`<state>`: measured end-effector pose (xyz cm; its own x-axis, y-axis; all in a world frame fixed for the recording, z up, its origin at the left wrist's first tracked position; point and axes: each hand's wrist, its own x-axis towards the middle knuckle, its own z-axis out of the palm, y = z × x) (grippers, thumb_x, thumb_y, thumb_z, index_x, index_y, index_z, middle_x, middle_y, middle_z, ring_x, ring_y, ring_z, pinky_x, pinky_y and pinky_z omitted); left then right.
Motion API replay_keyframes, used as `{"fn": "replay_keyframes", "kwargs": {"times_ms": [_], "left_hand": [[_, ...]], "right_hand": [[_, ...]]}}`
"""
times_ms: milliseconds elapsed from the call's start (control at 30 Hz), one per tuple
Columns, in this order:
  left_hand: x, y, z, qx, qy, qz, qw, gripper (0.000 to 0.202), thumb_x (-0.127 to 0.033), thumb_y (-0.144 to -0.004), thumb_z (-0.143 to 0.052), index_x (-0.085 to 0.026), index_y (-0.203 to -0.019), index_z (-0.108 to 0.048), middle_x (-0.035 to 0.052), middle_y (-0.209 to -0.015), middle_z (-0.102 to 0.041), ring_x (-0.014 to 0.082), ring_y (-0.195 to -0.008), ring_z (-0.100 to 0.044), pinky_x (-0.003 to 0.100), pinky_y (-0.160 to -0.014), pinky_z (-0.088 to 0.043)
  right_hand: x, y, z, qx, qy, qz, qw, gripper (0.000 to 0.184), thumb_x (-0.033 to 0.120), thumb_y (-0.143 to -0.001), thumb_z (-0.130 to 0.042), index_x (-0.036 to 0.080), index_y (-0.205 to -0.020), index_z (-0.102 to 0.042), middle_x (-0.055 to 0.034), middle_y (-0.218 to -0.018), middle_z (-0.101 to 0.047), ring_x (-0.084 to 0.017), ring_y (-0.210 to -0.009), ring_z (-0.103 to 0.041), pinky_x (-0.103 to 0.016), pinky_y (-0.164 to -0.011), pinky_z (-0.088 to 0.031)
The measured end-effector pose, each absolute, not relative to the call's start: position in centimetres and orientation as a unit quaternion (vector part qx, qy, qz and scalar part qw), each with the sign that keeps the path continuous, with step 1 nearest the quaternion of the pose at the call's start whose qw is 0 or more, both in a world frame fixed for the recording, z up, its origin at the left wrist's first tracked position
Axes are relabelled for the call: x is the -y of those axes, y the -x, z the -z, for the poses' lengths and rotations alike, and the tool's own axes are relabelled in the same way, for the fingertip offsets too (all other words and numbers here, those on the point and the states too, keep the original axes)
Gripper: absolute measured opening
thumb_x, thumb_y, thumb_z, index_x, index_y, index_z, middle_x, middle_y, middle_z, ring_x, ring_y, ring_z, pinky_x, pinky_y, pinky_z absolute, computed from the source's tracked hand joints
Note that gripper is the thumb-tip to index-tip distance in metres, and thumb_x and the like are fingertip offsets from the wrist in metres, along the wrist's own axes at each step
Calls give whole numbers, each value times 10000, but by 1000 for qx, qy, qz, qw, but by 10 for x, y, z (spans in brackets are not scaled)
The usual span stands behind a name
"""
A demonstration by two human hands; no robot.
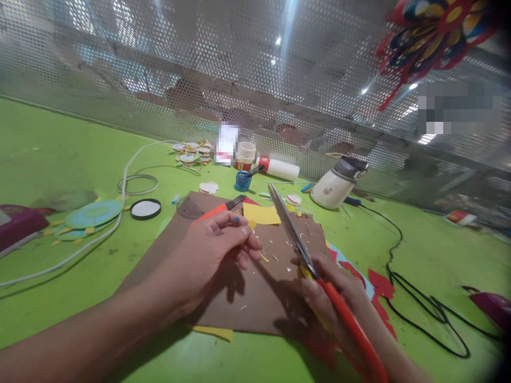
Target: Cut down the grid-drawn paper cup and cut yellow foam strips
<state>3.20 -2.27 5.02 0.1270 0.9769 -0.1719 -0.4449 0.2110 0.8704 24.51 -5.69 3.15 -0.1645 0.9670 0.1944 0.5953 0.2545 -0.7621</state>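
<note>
Between the thumb and fingertips of my left hand [217, 242] is a small piece of yellow paper [252, 224]. My right hand [343, 284] grips a pair of red-handled scissors [293, 234]; the blades point up and away and look nearly closed. Something yellow shows under the right fingers, mostly hidden. Both hands are above a brown board [259, 306] strewn with paper scraps. A yellow paper sheet [263, 214] lies at its far side. Beside the left hand are an orange utility knife [211, 213] and a clear protractor [190, 209].
On the green table [59, 154] stand a blue jar [242, 182], paper cups [246, 154] and a white kettle-like bottle [333, 186]. A white cable [124, 175] runs left, a black cable [395, 250] right. Red paper scraps [381, 284] lie right of the board.
</note>
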Motion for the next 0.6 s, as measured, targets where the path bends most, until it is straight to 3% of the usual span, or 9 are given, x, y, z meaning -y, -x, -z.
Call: {"fn": "replay_keyframes", "kwargs": {"times_ms": [100, 267, 600], "left_hand": [[26, -33, -47, -407, -384, -448, 697, 162, -214, -769, -753, -161, -724, -607, -10, -545, -615, 72, -463, -508, 151, -449, -406], [32, -35, -35, -360, -383, -334, 783, 161, -278, -748, -786, -193, -748, -648, -2, -558, -611, 93, -488, -516, 184, -482, -428], [38, -38, -42, -393, -470, -258, 747, 51, -215, -747, -742, -181, -728, -708, 3, -508, -575, 76, -437, -446, 142, -402, -316]], "right_hand": [[55, -247, -39, 705, 562, -267, 341, 213, 345, -894, -604, 209, -1049, -654, 10, -693, -633, -150, -570, -588, -241, -518, -494], [57, -250, -47, 747, 494, -282, 345, 262, 199, -863, -610, 218, -1125, -603, -24, -841, -696, -163, -689, -661, -258, -601, -548], [60, -232, -43, 733, 390, -400, 389, 237, 131, -840, -652, 222, -1057, -623, 9, -890, -729, -125, -781, -688, -230, -711, -574]]}}
